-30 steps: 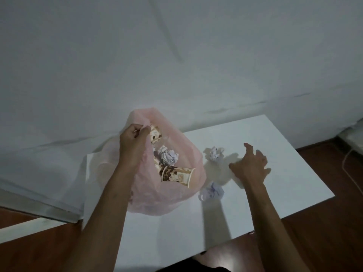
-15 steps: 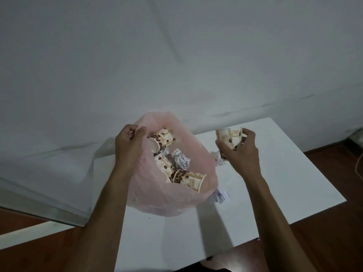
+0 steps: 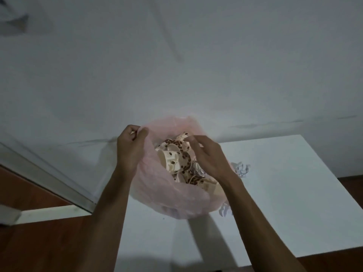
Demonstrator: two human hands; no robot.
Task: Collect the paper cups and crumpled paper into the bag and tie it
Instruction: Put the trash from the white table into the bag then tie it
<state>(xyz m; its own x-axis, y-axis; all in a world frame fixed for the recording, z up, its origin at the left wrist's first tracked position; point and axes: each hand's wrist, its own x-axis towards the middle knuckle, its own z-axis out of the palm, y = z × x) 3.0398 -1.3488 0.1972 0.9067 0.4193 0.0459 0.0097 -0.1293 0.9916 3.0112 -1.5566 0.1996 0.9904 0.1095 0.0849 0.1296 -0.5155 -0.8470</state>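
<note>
Both busy: left hand (image 3: 128, 149) pinches bag (image 3: 172, 197) rim (right hand (image 3: 209, 156) hovers inside).

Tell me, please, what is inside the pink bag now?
Inside the pink bag lie several brown-spotted paper cups and at least one crumpled paper. The right hand hangs over the opening and covers part of it, so the exact count and the bag's bottom are hidden.

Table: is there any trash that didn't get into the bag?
Yes. Two crumpled paper balls lie on the white table outside the pink bag: one beside it on the right, another peeking out under its right edge.
</note>
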